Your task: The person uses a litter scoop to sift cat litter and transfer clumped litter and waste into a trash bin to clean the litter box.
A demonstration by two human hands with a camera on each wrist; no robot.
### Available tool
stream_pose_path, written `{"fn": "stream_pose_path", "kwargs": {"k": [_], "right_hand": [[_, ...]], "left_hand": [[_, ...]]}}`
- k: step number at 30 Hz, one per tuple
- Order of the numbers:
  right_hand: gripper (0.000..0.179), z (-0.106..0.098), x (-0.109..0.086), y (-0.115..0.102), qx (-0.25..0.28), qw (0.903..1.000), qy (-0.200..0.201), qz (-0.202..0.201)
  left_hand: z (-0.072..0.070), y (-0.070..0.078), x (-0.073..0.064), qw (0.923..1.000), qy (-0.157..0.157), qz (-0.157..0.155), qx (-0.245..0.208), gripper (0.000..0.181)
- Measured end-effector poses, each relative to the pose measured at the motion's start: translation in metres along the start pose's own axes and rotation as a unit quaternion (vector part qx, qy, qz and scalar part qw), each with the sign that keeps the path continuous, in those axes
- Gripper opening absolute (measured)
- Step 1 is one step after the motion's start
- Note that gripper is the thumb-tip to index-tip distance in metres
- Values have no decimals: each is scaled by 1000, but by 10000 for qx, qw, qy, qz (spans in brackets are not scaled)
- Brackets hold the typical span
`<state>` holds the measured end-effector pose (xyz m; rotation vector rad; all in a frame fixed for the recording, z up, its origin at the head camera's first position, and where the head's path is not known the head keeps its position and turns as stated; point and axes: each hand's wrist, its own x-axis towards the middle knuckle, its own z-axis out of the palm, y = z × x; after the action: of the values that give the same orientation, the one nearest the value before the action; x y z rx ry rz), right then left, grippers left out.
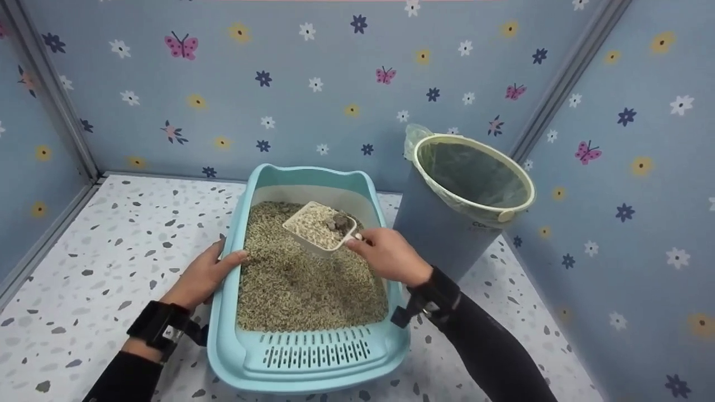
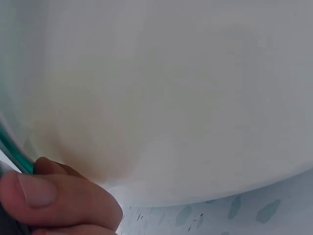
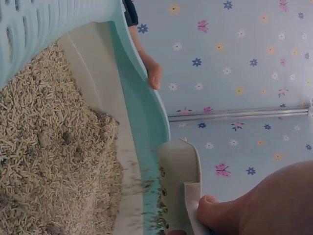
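Note:
A litter scoop [image 1: 313,228], filled with pale pellets and a dark clump near its handle end, is held above the litter box [image 1: 310,379] by my right hand [image 1: 394,257]. In the right wrist view, blurred pellets fall from the slotted underside of the scoop [image 3: 181,161]. My left hand [image 1: 201,273] grips the box's left rim, thumb over the edge and the other fingers outside. Its curled fingers [image 2: 63,200] show against the pale box wall in the left wrist view. Inside the turquoise box lies brownish pellet litter [image 1: 307,296] with some darker bits.
A tall grey-blue trash bin [image 1: 441,234] with a cream rim and a translucent liner stands right of the box. Patterned blue wall panels [image 1: 313,56] enclose the back and sides. Box and bin stand on a white speckled surface [image 1: 139,240].

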<state>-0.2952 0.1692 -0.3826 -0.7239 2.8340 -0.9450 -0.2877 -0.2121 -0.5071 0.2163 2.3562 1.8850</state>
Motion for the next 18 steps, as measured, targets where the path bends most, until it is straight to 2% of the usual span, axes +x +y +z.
{"fn": "stream_pose_path", "kwargs": {"k": [2,7,13,18], "right_hand": [[41,1,2,0,-13,10000,6,-30],[40,1,-13,2,-142,9996,-18,225],[41,8,0,1,27,10000,-9,12],[38,1,-23,10,-81,9995,-69,297]], "left_hand": [[1,-1,0,10000,-41,-18,-82,80],[3,-5,-3,9998,-85,-62,-146,79],[2,-7,-4,9999,24,-26,-120,76],[4,-9,-3,9999,-37,-152,-59,78]]}}
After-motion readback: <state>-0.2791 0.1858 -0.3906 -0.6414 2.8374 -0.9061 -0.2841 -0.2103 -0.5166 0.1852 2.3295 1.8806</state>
